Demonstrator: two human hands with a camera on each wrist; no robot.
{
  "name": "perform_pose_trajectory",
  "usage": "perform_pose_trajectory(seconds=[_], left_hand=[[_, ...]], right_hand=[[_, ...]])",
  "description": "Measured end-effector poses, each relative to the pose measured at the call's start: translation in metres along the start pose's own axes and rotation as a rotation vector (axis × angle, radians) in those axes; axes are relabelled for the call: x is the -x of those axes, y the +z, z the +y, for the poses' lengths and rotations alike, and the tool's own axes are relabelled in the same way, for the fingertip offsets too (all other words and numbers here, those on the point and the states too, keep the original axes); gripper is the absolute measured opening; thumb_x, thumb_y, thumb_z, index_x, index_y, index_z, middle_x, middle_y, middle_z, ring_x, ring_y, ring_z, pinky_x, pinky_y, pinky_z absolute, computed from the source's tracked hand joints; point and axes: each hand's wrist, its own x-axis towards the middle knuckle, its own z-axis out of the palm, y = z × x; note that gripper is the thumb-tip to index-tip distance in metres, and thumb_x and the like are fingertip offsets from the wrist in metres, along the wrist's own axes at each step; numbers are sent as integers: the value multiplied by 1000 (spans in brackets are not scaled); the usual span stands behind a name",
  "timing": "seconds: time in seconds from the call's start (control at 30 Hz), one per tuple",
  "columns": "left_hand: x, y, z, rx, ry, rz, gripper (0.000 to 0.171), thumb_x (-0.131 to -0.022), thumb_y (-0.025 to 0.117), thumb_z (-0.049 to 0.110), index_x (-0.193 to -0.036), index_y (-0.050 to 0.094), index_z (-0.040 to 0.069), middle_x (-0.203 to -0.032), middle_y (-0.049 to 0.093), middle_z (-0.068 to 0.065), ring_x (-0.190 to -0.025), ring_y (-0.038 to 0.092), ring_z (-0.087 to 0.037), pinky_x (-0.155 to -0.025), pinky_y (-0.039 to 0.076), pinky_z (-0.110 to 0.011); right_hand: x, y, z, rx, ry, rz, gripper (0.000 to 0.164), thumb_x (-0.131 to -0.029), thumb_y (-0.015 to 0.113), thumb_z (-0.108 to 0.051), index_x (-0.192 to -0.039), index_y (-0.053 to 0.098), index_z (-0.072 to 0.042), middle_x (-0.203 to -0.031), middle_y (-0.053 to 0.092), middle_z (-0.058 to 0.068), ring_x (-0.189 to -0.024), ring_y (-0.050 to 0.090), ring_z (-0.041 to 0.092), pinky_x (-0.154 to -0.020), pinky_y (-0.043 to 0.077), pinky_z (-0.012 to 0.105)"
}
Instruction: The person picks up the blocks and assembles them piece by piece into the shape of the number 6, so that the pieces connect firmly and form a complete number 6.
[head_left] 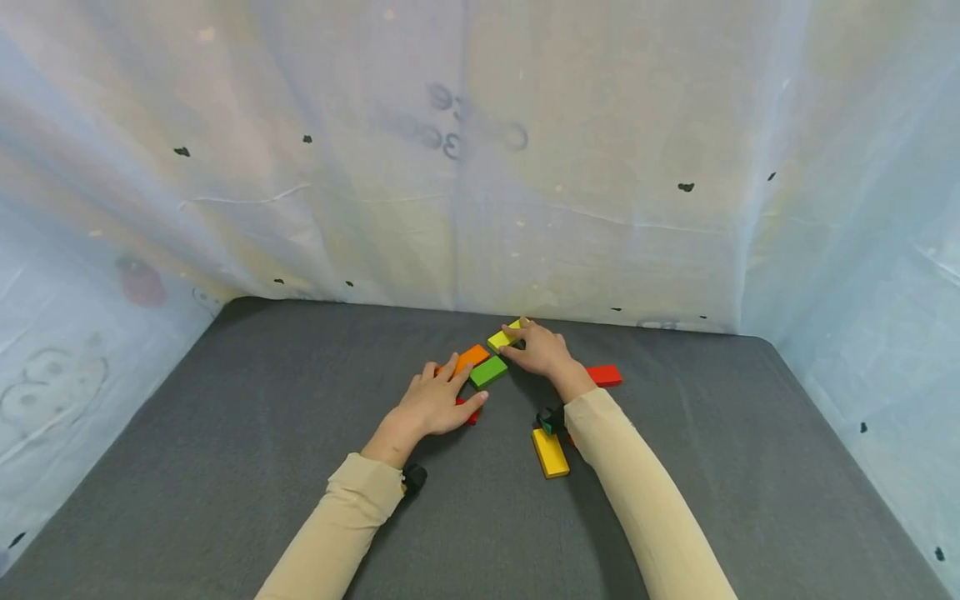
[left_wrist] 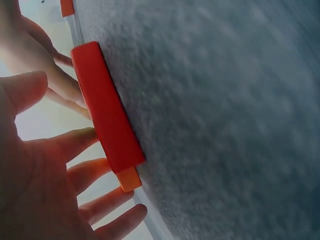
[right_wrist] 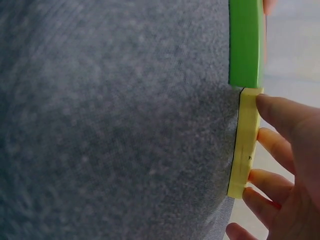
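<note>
My left hand (head_left: pixel 435 400) has its fingers spread, fingertips at the orange block (head_left: pixel 474 356) and the thumb stretched out above a red block (head_left: pixel 472 416). In the left wrist view that red block (left_wrist: pixel 107 107) lies in front of the fingers, with an orange end (left_wrist: pixel 130 180) showing behind it. With thumb and fingertips, my right hand (head_left: pixel 542 350) pinches a light yellow block (head_left: pixel 497 341) lying on the grey surface. Between the hands is a green block (head_left: pixel 489 372), close beside the orange one. The right wrist view shows the yellow block (right_wrist: pixel 244 145) at the green block's (right_wrist: pixel 245 45) end.
Right of my right wrist lies another red block (head_left: pixel 606 376). A darker yellow block (head_left: pixel 551 455) sits below my right forearm, partly under the wrist camera (head_left: pixel 551 419). Behind the grey table (head_left: pixel 247 400) hangs a pale translucent sheet (head_left: pixel 600 183), which also closes off both sides.
</note>
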Motion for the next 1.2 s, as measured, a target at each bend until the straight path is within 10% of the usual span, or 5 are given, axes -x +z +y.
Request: perform_pose_trajectory(seconds=[0.67,1.2], left_hand=[[-10,-6,-7,-71,106,69,48,-102,46,27,-149,38,18,-158,24,-9,-141,28,-38,-113,27,-54],[-18,-14,-18,-87,125,-6,50,-100,50,12,-148,39,18,-154,35,-5,-144,24,-36,-117,21,-54]], right_hand=[[2,0,-2,-29,-12,0,54,-97,56,-38,-146,43,-19,-157,25,17,-140,31,39,-111,24,64],[2,-2,-1,-24,-28,5,54,-97,56,-37,-145,44,-18,-156,26,18,-139,32,39,-110,30,60]])
